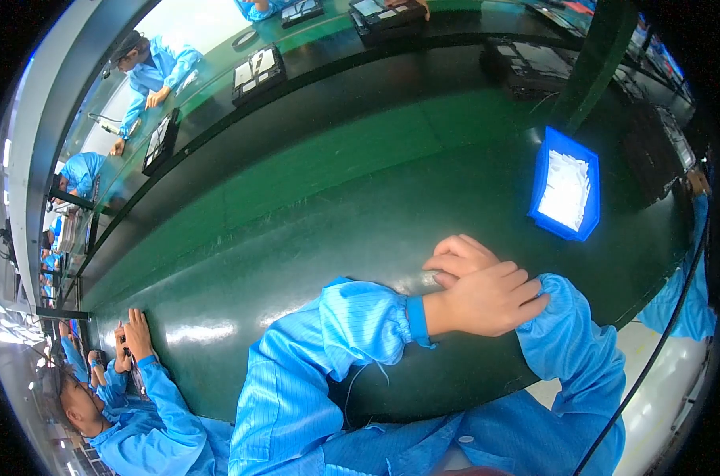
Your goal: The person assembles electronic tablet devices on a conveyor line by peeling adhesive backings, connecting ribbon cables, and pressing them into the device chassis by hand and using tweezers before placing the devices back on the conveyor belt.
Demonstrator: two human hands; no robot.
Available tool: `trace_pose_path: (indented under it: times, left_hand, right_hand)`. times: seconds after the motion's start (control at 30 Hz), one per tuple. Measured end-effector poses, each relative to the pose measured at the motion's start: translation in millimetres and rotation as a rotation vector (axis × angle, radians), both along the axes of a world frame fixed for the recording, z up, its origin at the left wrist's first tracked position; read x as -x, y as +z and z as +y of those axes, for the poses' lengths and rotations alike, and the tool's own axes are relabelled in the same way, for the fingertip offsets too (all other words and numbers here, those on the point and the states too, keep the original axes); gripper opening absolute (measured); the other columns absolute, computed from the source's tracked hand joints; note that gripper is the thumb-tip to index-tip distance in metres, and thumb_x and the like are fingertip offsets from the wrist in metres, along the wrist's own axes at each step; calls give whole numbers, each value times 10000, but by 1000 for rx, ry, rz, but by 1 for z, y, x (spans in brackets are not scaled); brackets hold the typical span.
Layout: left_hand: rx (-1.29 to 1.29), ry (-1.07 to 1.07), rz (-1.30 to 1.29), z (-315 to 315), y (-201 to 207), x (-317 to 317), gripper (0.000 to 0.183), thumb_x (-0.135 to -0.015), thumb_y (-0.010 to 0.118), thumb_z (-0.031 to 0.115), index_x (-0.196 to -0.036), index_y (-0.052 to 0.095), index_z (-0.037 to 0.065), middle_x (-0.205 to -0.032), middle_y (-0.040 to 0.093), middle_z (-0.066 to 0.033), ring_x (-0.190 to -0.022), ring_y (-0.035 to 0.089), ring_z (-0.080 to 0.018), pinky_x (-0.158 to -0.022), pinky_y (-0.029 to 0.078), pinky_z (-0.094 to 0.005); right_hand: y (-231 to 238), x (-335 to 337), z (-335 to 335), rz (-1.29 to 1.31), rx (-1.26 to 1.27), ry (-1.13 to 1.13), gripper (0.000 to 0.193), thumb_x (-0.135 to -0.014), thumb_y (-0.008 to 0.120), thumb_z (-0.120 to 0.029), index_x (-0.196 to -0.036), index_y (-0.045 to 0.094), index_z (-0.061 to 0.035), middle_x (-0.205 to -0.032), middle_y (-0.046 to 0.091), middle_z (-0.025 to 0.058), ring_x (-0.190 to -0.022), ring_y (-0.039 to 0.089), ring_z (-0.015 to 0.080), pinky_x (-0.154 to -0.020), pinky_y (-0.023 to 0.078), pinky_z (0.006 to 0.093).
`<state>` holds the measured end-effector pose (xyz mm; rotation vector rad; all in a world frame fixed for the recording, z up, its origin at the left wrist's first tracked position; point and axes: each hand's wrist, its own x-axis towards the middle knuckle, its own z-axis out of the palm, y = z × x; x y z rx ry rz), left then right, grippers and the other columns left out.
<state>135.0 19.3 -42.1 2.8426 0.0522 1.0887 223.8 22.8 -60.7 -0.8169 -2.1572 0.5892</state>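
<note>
My left hand point(487, 303) lies across my right wrist, its fingers bent over the elastic cuff of the blue right sleeve point(570, 317). Partly under it, my right hand point(460, 255) rests just above the green tabletop point(312, 238) with its fingers curled in, and I see nothing in them. A blue band point(418, 320) shows at my left wrist, below the gathered left sleeve point(360, 321). Nearest to my hands stands a blue plastic bin point(539, 186) holding many small white strips point(568, 186).
Left, a co-worker in blue point(149, 428) has both hands at the table. A raised shelf point(296, 79) along the back carries black trays point(258, 73) with pale flat parts. Beside the bin rises a green post point(594, 71). Dark trays point(653, 155) and another blue sleeve point(687, 289) are far right.
</note>
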Motion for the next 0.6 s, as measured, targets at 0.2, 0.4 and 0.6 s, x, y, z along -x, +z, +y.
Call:
trace_pose_path:
  times: [0.2, 0.4, 0.6]
  left_hand:
    - [10, -21, -73, 0, 0, -3, 366, -697, 634, 212, -1020, 618, 39, -846, 545, -60, -739, 547, -210, -667, 428, -329]
    - [12, -16, -80, 0, 0, -2, 386, -699, 640, 206, -1044, 617, 35, -882, 564, -67, -755, 558, -215, -680, 437, -331]
    - [21, -32, -75, 0, 0, -2, 386, -698, 640, 195, -1047, 621, 30, -868, 565, -66, -752, 558, -218, -689, 442, -331]
  right_hand:
    - [1, -1, -1, -10, 9, 6, 250, -698, 690, -8, -948, 687, -16, -950, 594, 133, -855, 574, 311, -725, 462, 379]
    - [3, 2, -3, -9, 21, -13, 229, -713, 688, -12, -943, 686, -13, -960, 593, 133, -865, 570, 308, -734, 456, 374]
    - [-5, 1, -4, 37, 48, -30, 223, -727, 678, -15, -949, 685, -9, -968, 590, 135, -868, 568, 306, -733, 452, 376]
